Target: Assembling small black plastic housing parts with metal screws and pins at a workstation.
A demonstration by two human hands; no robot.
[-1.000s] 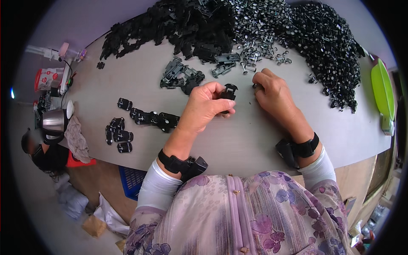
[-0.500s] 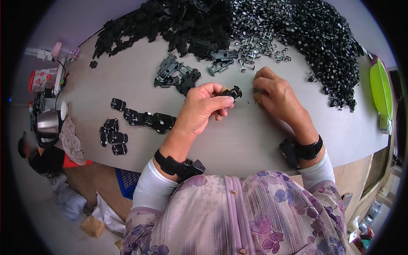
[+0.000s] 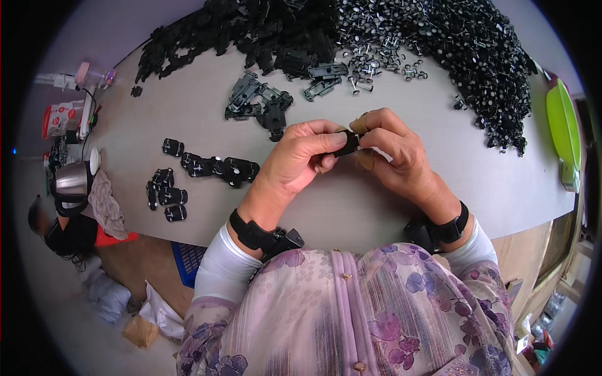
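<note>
Between the thumb and fingers of my left hand [image 3: 295, 156] is a small black toy car chassis [image 3: 343, 145], held above the table and partly covered by the fingers. My right hand [image 3: 398, 153], with tan coverings on its fingertips, pinches at the right end of this part. A tiny pale, shiny bit shows between those fingertips, too small to name. Beyond my left hand lie several loose dark chassis [image 3: 274, 111]. Left of my forearm, several black chassis with wheels fitted [image 3: 204, 167] rest in loose groups.
A heap of black chassis [image 3: 251, 28] fills the table's far side. Beside it spreads a large pile of wheel-and-axle pieces [image 3: 464, 56]. A green basin [image 3: 562, 125] stands at the right edge, a metal kettle [image 3: 72, 180] and cloth [image 3: 106, 203] at the left. Another person [image 3: 66, 235] is farther left.
My right hand has moved left and up off the table to meet the chassis in my left hand. The left hand has stayed almost in place.
</note>
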